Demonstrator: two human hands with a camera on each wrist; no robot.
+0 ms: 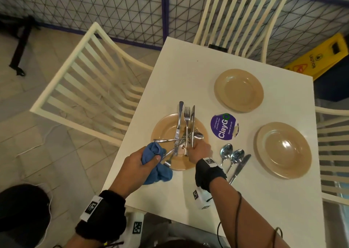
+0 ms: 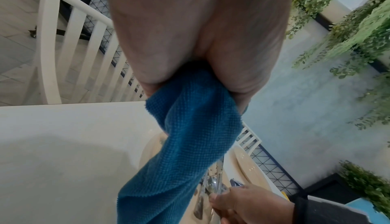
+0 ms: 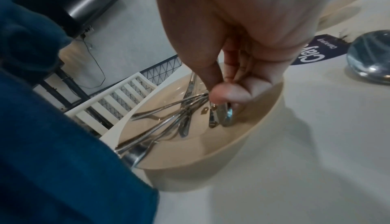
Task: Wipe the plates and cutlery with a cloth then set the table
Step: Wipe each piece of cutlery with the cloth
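A tan plate point(image 1: 164, 123) near the table's left edge holds a crossed pile of forks, knives and spoons point(image 1: 181, 134). My left hand point(image 1: 145, 160) grips a bunched blue cloth point(image 1: 160, 173) at the plate's near-left rim. My right hand point(image 1: 198, 148) reaches into the plate's near side. In the right wrist view its thumb and fingertips point(image 3: 227, 94) pinch the handle end of a cutlery piece point(image 3: 226, 117); which piece I cannot tell. Two spoons point(image 1: 231, 153) and a knife point(image 1: 240, 167) lie on the table to the right of that hand.
Two more tan plates point(image 1: 238, 90) point(image 1: 283, 149) sit on the white table point(image 1: 188, 74), one far and one right. A round purple ClayGo sticker point(image 1: 223, 126) lies between the plates. Cream slatted chairs point(image 1: 90, 81) stand around. A yellow caution sign point(image 1: 321, 57) stands beyond the far right corner.
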